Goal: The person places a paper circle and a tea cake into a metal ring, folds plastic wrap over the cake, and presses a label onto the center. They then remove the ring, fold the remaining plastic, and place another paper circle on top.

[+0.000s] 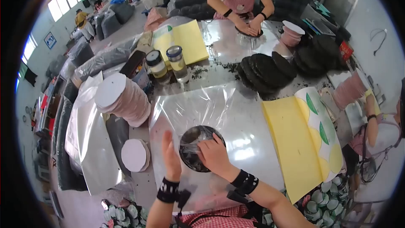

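Note:
A round dark mould or disc (189,152) with a shiny rim lies on the metal work surface in front of me, under clear plastic film (206,103). My right hand (214,154) rests over its right side, fingers curled onto the crumpled film; the fingertips are partly hidden. Just left of the disc, my left hand (171,158) is held upright with its fingers stretched out, holding nothing. Both wrists wear black bands. Beyond the film, stacked dark round cakes (265,71) sit among loose dark crumbs.
Yellow sheets (291,139) lie at right, with leaf-printed paper (322,131) beside them. At left stand a large pink spool (124,99) and a white round stack (136,155). Two lidded jars (177,64) stand behind. Across the table, a person presses both hands on a dark disc (249,31).

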`<state>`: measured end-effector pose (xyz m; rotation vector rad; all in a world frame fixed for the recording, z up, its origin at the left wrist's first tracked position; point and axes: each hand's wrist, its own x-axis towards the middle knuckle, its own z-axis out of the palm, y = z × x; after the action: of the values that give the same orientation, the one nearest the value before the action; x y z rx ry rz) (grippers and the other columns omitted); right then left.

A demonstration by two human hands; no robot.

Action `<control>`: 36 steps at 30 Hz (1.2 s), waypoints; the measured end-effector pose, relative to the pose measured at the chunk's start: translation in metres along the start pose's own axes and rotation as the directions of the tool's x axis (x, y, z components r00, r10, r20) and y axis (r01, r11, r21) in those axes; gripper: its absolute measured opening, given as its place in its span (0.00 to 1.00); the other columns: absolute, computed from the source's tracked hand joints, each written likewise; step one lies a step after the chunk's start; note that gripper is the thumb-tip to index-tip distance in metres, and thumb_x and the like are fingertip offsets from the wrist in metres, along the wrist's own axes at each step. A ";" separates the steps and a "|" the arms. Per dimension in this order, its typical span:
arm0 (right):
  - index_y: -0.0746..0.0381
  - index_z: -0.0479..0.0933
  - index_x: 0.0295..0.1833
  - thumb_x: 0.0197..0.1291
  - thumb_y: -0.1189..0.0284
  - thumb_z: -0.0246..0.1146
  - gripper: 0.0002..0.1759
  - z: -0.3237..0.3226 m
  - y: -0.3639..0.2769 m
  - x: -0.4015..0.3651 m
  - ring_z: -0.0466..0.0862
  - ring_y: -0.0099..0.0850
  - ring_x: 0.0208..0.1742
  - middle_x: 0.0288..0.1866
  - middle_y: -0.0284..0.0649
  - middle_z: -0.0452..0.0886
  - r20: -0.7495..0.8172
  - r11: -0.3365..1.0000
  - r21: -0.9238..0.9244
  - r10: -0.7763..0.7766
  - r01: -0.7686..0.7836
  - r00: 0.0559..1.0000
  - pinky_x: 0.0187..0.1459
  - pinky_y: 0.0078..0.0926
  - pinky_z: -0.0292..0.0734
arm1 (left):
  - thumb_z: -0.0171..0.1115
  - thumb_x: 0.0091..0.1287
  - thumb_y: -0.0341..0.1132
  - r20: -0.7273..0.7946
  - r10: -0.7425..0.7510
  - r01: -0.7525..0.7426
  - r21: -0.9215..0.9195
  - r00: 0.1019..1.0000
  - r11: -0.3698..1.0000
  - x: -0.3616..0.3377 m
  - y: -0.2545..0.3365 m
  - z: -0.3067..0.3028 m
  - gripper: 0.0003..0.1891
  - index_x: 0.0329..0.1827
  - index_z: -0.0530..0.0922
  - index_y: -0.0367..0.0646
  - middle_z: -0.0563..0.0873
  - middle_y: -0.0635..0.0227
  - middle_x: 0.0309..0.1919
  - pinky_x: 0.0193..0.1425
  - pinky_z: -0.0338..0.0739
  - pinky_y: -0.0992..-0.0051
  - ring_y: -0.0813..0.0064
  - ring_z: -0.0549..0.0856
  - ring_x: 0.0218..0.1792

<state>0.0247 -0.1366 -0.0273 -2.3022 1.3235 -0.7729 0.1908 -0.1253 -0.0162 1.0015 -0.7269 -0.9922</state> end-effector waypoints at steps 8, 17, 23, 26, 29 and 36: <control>0.64 0.78 0.51 0.74 0.64 0.55 0.15 -0.018 0.059 0.032 0.80 0.31 0.48 0.42 0.39 0.80 -0.287 0.486 0.866 0.678 -0.118 0.677 0.54 0.33 0.74 | 0.76 0.60 0.43 0.630 0.042 -0.577 0.681 0.776 0.450 -0.010 -0.015 0.021 0.35 0.69 0.73 0.39 0.80 0.53 0.57 0.71 0.72 0.53 0.53 0.83 0.56; 0.63 0.84 0.33 0.74 0.64 0.52 0.21 -0.002 0.057 0.000 0.87 0.37 0.39 0.36 0.45 0.86 -0.096 0.468 0.882 0.050 0.061 0.994 0.43 0.34 0.81 | 0.75 0.57 0.40 0.512 0.159 -0.404 0.413 0.844 0.816 -0.008 -0.010 0.010 0.17 0.45 0.82 0.42 0.77 0.58 0.50 0.62 0.71 0.61 0.59 0.76 0.55; 0.65 0.75 0.40 0.59 0.78 0.65 0.06 -0.004 -0.005 -0.005 0.80 0.46 0.48 0.44 0.46 0.78 -0.259 0.958 0.285 0.118 -0.040 0.959 0.47 0.39 0.76 | 0.63 0.52 0.23 0.507 0.180 -0.536 0.765 0.843 0.356 -0.014 -0.021 0.032 0.18 0.48 0.79 0.38 0.77 0.52 0.55 0.64 0.70 0.54 0.47 0.75 0.56; 0.64 0.77 0.40 0.55 0.78 0.67 0.08 -0.026 0.001 0.005 0.80 0.46 0.51 0.45 0.45 0.80 -0.088 0.996 0.087 -0.028 0.036 0.996 0.50 0.42 0.78 | 0.63 0.57 0.37 0.601 0.061 -0.577 0.728 0.797 0.370 -0.012 0.000 0.026 0.33 0.67 0.70 0.33 0.71 0.47 0.69 0.75 0.59 0.48 0.46 0.68 0.71; 0.63 0.78 0.41 0.52 0.77 0.68 0.10 -0.047 -0.014 -0.009 0.79 0.44 0.52 0.44 0.45 0.80 -0.096 0.991 -0.115 -0.078 0.067 0.992 0.50 0.41 0.80 | 0.59 0.63 0.49 0.723 -0.151 -0.682 0.688 0.674 0.250 -0.012 0.001 0.024 0.41 0.75 0.63 0.28 0.61 0.46 0.79 0.81 0.47 0.45 0.49 0.56 0.81; 0.64 0.79 0.33 0.54 0.74 0.61 0.05 -0.023 0.015 -0.008 0.84 0.45 0.42 0.36 0.45 0.81 0.034 0.995 -0.026 -0.099 0.100 0.995 0.44 0.38 0.82 | 0.62 0.65 0.48 0.709 -0.174 -0.721 0.692 0.683 -0.012 -0.021 -0.016 0.028 0.42 0.76 0.61 0.27 0.60 0.45 0.79 0.82 0.44 0.46 0.50 0.56 0.81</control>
<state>-0.0026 -0.1383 -0.0200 -2.4077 1.2207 -0.7485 0.1529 -0.1187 -0.0219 1.5589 -2.4399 -0.1449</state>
